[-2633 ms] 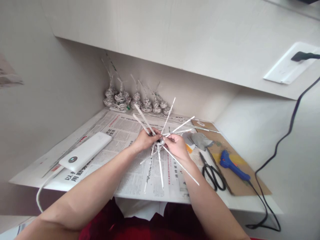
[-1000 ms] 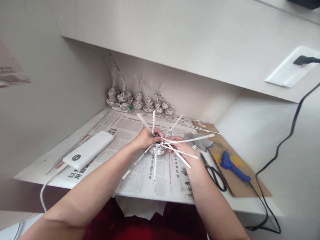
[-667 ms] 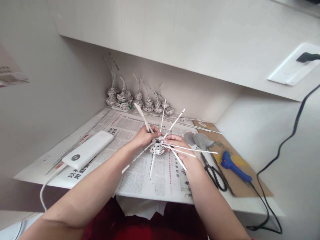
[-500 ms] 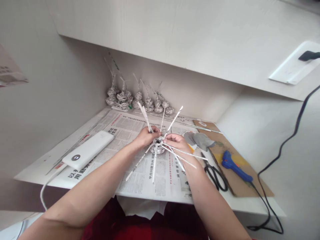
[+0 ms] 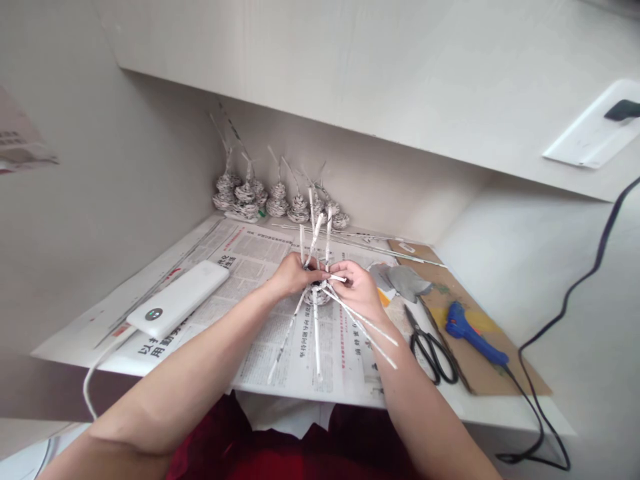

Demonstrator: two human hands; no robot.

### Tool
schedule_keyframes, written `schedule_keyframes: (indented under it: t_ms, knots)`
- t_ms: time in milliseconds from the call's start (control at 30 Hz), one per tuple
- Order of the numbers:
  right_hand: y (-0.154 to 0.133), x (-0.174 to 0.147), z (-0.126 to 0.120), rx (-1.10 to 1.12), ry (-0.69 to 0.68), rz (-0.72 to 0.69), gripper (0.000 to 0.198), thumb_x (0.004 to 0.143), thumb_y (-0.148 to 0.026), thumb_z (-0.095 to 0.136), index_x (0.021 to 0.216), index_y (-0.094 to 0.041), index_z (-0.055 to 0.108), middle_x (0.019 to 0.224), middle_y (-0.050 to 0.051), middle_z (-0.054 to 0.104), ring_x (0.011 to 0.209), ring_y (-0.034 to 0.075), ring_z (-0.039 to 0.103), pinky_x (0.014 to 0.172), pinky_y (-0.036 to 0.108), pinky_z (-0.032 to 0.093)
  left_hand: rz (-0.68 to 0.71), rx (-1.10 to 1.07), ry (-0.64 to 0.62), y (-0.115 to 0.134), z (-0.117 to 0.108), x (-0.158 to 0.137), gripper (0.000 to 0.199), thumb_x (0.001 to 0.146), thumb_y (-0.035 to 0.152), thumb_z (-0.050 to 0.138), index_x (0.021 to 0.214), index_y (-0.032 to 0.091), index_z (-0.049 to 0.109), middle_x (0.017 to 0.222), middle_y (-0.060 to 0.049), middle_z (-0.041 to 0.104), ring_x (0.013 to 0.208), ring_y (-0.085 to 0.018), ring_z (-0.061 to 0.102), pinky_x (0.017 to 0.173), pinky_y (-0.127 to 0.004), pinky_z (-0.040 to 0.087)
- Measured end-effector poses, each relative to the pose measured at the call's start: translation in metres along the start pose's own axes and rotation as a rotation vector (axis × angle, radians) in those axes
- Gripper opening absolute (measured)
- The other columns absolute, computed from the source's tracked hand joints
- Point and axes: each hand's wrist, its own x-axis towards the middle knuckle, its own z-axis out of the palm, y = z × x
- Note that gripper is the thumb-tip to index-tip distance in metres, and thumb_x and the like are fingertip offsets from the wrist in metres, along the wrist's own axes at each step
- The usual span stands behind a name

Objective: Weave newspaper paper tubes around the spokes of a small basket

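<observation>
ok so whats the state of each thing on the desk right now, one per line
left hand: closed on the woven paper piece
right hand: fingers pinching one paper strip
woven paper piece: held above the newspaper, loose strips sticking out up and down
scissors: blades shut, lying flat
glue gun: lying on the cardboard, cord attached
power bank: lying flat, cable plugged in
finished woven pieces: standing in a row at the wall

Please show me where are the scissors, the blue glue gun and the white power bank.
scissors [image 5: 434,357]: head view, on the black handle loops.
blue glue gun [image 5: 467,330]: head view, on the middle of its blue body.
white power bank [image 5: 179,299]: head view, on its flat top face.
</observation>
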Motion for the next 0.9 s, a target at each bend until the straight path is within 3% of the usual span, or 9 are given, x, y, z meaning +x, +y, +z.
schedule_keyframes:
  t_ms: [133, 233, 367, 600, 767, 900]
  knots:
    - [0.001, -0.001, -0.001, -0.070, 0.035, -0.051, 0.018, 0.074, -0.030, 0.064, 0.088, -0.022, 0.057, 0.077, 0.000, 0.068, 0.067, 0.015, 0.061, 0.063, 0.024, 0.046, 0.011, -0.003, -0.026, 0.004, -0.001, -0.003, 0.028, 0.061, 0.037, 0.076, 0.073, 0.013, 0.071, 0.068, -0.005, 0.069, 0.064, -0.017, 0.061, 0.063, -0.028, 0.046]
    - [0.006, 0.001, -0.003, -0.074, 0.055, -0.009, 0.023, 0.071, -0.031, 0.068, 0.088, -0.022, 0.056, 0.072, -0.001, 0.067, 0.062, 0.014, 0.060, 0.060, 0.024, 0.045, -0.001, -0.055, -0.014, 0.002, 0.001, -0.003, 0.026, 0.060, 0.035, 0.076, 0.073, 0.013, 0.070, 0.066, -0.004, 0.067, 0.062, -0.016, 0.059, 0.063, -0.028, 0.046]
    - [0.009, 0.006, -0.004, 0.033, 0.049, 0.100, 0.027, 0.067, -0.034, 0.072, 0.085, -0.021, 0.057, 0.069, 0.000, 0.067, 0.059, 0.015, 0.060, 0.057, 0.025, 0.045, -0.049, -0.257, 0.001, -0.006, 0.006, 0.000, 0.030, 0.056, 0.033, 0.080, 0.073, 0.013, 0.067, 0.065, -0.002, 0.065, 0.061, -0.015, 0.058, 0.063, -0.028, 0.045]
    - [0.001, 0.003, 0.003, 0.176, 0.078, 0.094, 0.026, 0.067, -0.036, 0.075, 0.083, -0.019, 0.064, 0.070, 0.001, 0.068, 0.062, 0.015, 0.062, 0.060, 0.025, 0.048, -0.023, -0.429, -0.070, -0.018, 0.005, 0.008, 0.033, 0.055, 0.034, 0.083, 0.072, 0.012, 0.064, 0.065, 0.000, 0.062, 0.063, -0.013, 0.057, 0.066, -0.027, 0.043]
    - [-0.009, -0.006, 0.009, 0.024, 0.209, -0.050, 0.019, 0.076, -0.038, 0.067, 0.082, -0.020, 0.068, 0.075, 0.003, 0.070, 0.066, 0.016, 0.063, 0.062, 0.025, 0.048, 0.068, -0.402, -0.068, -0.018, 0.004, 0.008, 0.031, 0.062, 0.037, 0.079, 0.077, 0.013, 0.066, 0.071, -0.002, 0.064, 0.069, -0.016, 0.059, 0.071, -0.029, 0.045]
    - [-0.016, -0.013, 0.011, -0.168, 0.265, -0.163, 0.016, 0.082, -0.036, 0.062, 0.080, -0.021, 0.068, 0.072, 0.002, 0.069, 0.059, 0.014, 0.058, 0.058, 0.025, 0.046, 0.091, -0.392, -0.085, -0.017, 0.004, 0.008, 0.030, 0.065, 0.038, 0.078, 0.078, 0.013, 0.068, 0.072, -0.003, 0.066, 0.071, -0.017, 0.060, 0.073, -0.030, 0.046]
